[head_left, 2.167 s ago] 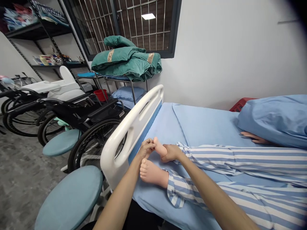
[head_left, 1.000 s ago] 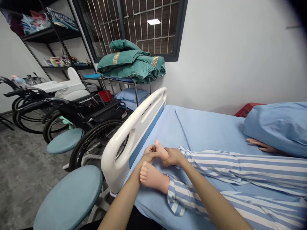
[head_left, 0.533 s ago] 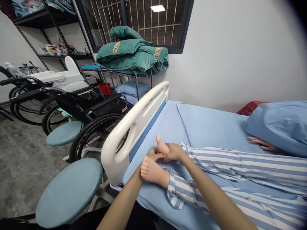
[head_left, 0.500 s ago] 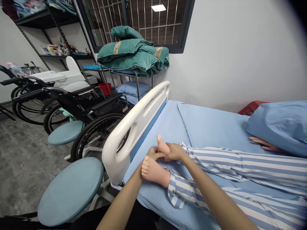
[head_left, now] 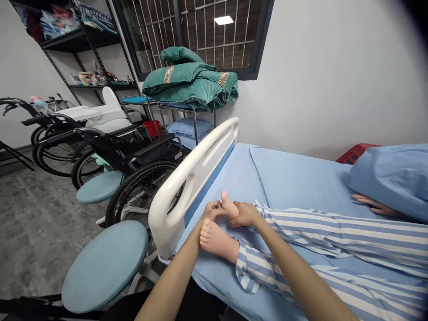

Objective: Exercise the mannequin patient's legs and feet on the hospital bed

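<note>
A mannequin in blue-and-white striped trousers [head_left: 307, 223] lies on the bed, its bare, smooth feet toward the footboard. My right hand [head_left: 245, 215] wraps round the heel and ankle of the far foot [head_left: 228, 206], which points upward. Against the sole of that same foot, my left hand [head_left: 214, 210] is closed, with its fingers bent and their tips partly hidden. The near foot [head_left: 217, 240] rests on the sheet in front of my left wrist, untouched by either hand's fingers. A mannequin hand [head_left: 374, 204] shows from under blue cloth at the right.
The white footboard [head_left: 167, 214] rises just left of my hands. Beyond it stand a wheelchair [head_left: 140, 178] and two round stools, the nearer stool [head_left: 105, 267] close to the bed. Green folded quilts [head_left: 194, 84] lie on a rack below the barred window.
My left fingers have shifted up from near the heel along the sole and are more bent. My right hand keeps its hold. The camera view has tilted slightly.
</note>
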`<state>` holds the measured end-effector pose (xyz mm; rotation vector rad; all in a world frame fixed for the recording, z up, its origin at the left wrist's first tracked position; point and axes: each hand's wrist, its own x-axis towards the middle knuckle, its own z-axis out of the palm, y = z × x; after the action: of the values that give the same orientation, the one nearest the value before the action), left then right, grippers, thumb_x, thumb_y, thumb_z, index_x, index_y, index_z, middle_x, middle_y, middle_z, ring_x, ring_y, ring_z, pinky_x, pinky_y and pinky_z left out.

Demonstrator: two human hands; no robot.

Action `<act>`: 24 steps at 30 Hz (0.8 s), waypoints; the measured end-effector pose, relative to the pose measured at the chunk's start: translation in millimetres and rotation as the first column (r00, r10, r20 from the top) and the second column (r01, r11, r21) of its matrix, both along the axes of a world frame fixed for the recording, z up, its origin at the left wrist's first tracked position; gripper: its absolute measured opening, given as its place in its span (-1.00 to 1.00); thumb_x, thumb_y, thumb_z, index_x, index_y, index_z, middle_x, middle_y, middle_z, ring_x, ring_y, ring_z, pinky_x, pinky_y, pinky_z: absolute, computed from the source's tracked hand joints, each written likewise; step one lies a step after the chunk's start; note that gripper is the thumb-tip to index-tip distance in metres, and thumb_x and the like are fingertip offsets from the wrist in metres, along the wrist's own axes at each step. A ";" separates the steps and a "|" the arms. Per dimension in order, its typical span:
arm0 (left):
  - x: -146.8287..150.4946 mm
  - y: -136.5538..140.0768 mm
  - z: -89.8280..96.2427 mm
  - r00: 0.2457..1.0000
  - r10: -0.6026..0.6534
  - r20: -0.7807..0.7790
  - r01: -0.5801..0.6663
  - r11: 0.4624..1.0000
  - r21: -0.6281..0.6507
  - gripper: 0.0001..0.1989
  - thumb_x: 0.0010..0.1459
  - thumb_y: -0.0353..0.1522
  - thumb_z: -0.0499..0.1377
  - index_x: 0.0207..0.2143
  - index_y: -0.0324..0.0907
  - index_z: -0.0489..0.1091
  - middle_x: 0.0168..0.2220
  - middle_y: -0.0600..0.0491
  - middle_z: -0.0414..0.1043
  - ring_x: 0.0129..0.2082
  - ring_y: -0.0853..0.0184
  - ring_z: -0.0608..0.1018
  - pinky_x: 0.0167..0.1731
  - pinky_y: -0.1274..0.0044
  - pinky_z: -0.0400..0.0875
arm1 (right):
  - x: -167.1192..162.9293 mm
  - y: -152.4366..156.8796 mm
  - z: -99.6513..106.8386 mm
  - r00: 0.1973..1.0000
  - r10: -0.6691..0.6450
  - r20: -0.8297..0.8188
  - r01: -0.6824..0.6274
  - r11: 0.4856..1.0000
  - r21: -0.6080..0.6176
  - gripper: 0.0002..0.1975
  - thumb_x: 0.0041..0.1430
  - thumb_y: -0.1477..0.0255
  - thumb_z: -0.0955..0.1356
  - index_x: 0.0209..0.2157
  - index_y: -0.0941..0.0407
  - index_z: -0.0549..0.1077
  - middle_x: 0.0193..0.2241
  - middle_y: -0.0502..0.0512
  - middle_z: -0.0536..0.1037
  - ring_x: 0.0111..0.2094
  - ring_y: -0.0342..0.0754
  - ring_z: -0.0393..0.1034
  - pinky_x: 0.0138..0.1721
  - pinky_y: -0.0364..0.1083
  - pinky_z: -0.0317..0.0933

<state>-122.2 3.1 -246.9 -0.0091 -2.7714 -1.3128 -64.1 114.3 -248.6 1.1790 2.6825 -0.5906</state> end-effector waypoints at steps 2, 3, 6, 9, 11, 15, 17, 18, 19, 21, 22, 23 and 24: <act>0.8 0.1 0.3 1.000 0.006 -0.018 -0.007 1.000 -0.011 -0.71 0.12 -0.31 -0.36 -0.63 -0.15 -0.11 -0.61 0.12 -0.18 -0.55 0.33 0.05 -0.56 0.49 -0.26 | 0.3 -0.2 0.6 1.000 0.001 -0.006 -0.001 1.000 0.008 -0.47 -0.36 0.09 0.34 -0.27 0.04 0.31 -0.43 -0.01 0.45 -0.45 -0.03 0.33 -0.55 -0.17 -0.03; 1.1 0.2 0.1 0.999 0.011 -0.032 -0.012 0.999 -0.032 -0.70 0.12 -0.32 -0.37 -0.63 -0.14 -0.10 -0.61 0.11 -0.16 -0.55 0.32 0.07 -0.56 0.50 -0.25 | 0.3 -0.3 1.0 1.000 0.001 -0.004 -0.001 1.000 0.011 -0.46 -0.36 0.09 0.34 -0.26 0.04 0.31 -0.42 -0.01 0.45 -0.45 -0.03 0.33 -0.55 -0.17 -0.02; 1.4 0.8 -2.3 0.997 0.015 -0.082 -0.027 0.989 -0.148 -0.69 0.12 -0.35 -0.36 -0.62 -0.14 -0.04 -0.61 0.09 -0.09 -0.53 0.31 0.11 -0.56 0.50 -0.21 | -0.3 -0.4 2.0 1.000 -0.004 0.022 0.004 1.000 0.005 -0.44 -0.35 0.08 0.33 -0.23 0.02 0.30 -0.39 -0.01 0.45 -0.44 -0.03 0.33 -0.55 -0.16 -0.01; 1.3 1.7 -5.7 0.991 0.028 -0.134 -0.053 0.982 -0.181 -0.69 0.12 -0.38 -0.34 -0.64 -0.14 -0.01 -0.62 0.09 -0.06 -0.54 0.31 0.13 -0.56 0.50 -0.19 | -0.9 0.4 2.1 1.000 0.004 0.031 -0.004 1.000 0.002 -0.43 -0.33 0.07 0.32 -0.21 0.01 0.29 -0.36 0.00 0.45 -0.41 -0.02 0.33 -0.54 -0.16 0.00; 1.5 2.2 -7.1 0.987 0.044 -0.156 -0.069 0.985 -0.157 -0.69 0.11 -0.39 -0.33 -0.64 -0.14 -0.01 -0.62 0.09 -0.06 -0.54 0.31 0.13 -0.56 0.50 -0.19 | -1.0 1.4 1.4 1.000 0.011 0.029 -0.011 1.000 0.001 -0.41 -0.35 0.04 0.32 -0.21 0.01 0.29 -0.36 0.01 0.45 -0.40 -0.01 0.33 -0.52 -0.16 0.01; 2.8 2.9 -8.5 0.986 0.038 -0.165 -0.072 0.977 -0.201 -0.70 0.11 -0.40 -0.34 -0.63 -0.14 -0.02 -0.61 0.09 -0.06 -0.53 0.31 0.14 -0.55 0.50 -0.18 | -1.4 2.7 -0.2 1.000 0.021 0.014 -0.020 1.000 -0.014 -0.35 -0.40 -0.02 0.32 -0.22 0.04 0.29 -0.36 0.04 0.45 -0.39 0.00 0.34 -0.51 -0.16 0.02; 3.2 2.9 -9.1 0.983 0.033 -0.180 -0.074 0.972 -0.222 -0.70 0.11 -0.40 -0.35 -0.62 -0.14 -0.02 -0.60 0.09 -0.06 -0.52 0.32 0.13 -0.55 0.50 -0.17 | -1.8 2.2 -0.3 1.000 0.010 0.019 -0.009 1.000 -0.008 -0.35 -0.40 -0.02 0.32 -0.22 0.05 0.29 -0.36 0.04 0.45 -0.37 0.01 0.34 -0.50 -0.16 0.02; 3.1 2.8 -9.5 0.982 0.031 -0.187 -0.072 0.973 -0.217 -0.71 0.11 -0.40 -0.34 -0.61 -0.15 -0.02 -0.60 0.09 -0.06 -0.52 0.32 0.13 -0.55 0.50 -0.17 | -2.0 1.9 -0.2 1.000 0.003 0.022 -0.003 1.000 -0.001 -0.36 -0.38 -0.02 0.32 -0.23 0.04 0.29 -0.36 0.04 0.45 -0.36 0.01 0.34 -0.49 -0.15 0.02; 2.8 2.6 -9.9 0.982 0.028 -0.189 -0.067 0.977 -0.204 -0.71 0.11 -0.40 -0.34 -0.61 -0.15 -0.02 -0.60 0.09 -0.06 -0.52 0.32 0.12 -0.55 0.49 -0.17 | -2.1 1.6 0.0 1.000 0.000 0.023 0.000 1.000 0.005 -0.38 -0.37 -0.01 0.32 -0.23 0.04 0.29 -0.36 0.03 0.45 -0.35 0.02 0.34 -0.49 -0.15 0.02; 2.0 1.7 -10.6 0.984 0.016 -0.179 -0.047 0.984 -0.173 -0.72 0.11 -0.40 -0.33 -0.61 -0.15 -0.01 -0.60 0.10 -0.09 -0.53 0.33 0.11 -0.54 0.49 -0.17 | -2.0 1.3 0.4 1.000 0.003 0.020 -0.003 1.000 0.000 -0.42 -0.35 0.01 0.32 -0.24 0.03 0.29 -0.37 0.02 0.45 -0.37 0.01 0.34 -0.50 -0.15 0.02; 1.7 1.1 -10.7 0.986 0.006 -0.169 -0.034 0.986 -0.163 -0.73 0.10 -0.41 -0.32 -0.60 -0.15 -0.01 -0.60 0.11 -0.10 -0.53 0.34 0.11 -0.54 0.49 -0.17 | -1.7 1.4 0.5 1.000 0.008 0.017 -0.007 1.000 -0.009 -0.43 -0.34 0.03 0.32 -0.25 0.03 0.30 -0.38 0.01 0.45 -0.39 0.00 0.34 -0.50 -0.15 0.02; 1.6 0.6 -10.7 0.987 -0.003 -0.160 -0.022 0.988 -0.155 -0.74 0.10 -0.41 -0.32 -0.60 -0.15 -0.01 -0.60 0.11 -0.11 -0.53 0.34 0.10 -0.54 0.49 -0.17 | -1.3 1.5 0.5 1.000 0.009 0.014 -0.009 1.000 -0.014 -0.44 -0.34 0.05 0.33 -0.25 0.03 0.30 -0.39 0.01 0.45 -0.40 -0.01 0.34 -0.51 -0.16 0.01; 1.9 0.2 -10.4 0.988 -0.014 -0.153 -0.008 0.989 -0.146 -0.76 0.09 -0.42 -0.31 -0.59 -0.16 -0.01 -0.60 0.11 -0.12 -0.52 0.34 0.10 -0.53 0.48 -0.17 | -0.8 1.6 0.5 1.000 0.009 0.009 -0.009 1.000 -0.017 -0.45 -0.34 0.06 0.33 -0.25 0.04 0.30 -0.40 0.02 0.45 -0.41 -0.01 0.34 -0.51 -0.16 0.01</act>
<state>-120.3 3.3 -257.4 -0.1178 -2.7292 -1.0573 -64.9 115.9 -248.1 1.1623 2.6680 -0.6042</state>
